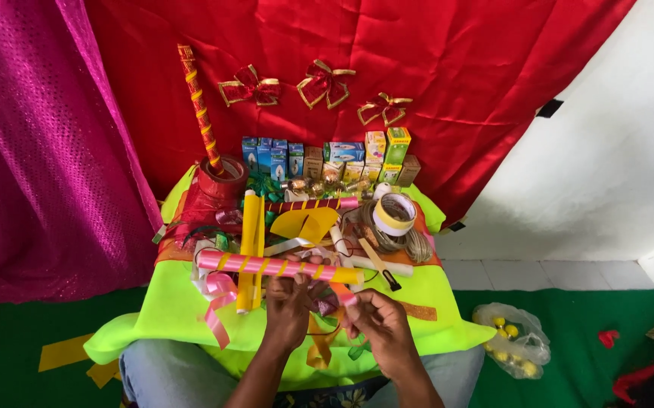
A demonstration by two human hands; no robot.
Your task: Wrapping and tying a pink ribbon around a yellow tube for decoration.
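Pink, yellow-striped wrapped stick (278, 267)

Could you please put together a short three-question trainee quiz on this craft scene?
1. True or false: three red bows hang on the red cloth.
2. The pink stick striped with yellow lies: A) upright in the red cup, B) across the table just above the hands, C) on the floor.
3. What lies on the green floor, right of the table?

Key: 1 true; 2 B; 3 a clear plastic bag of small yellow pieces.
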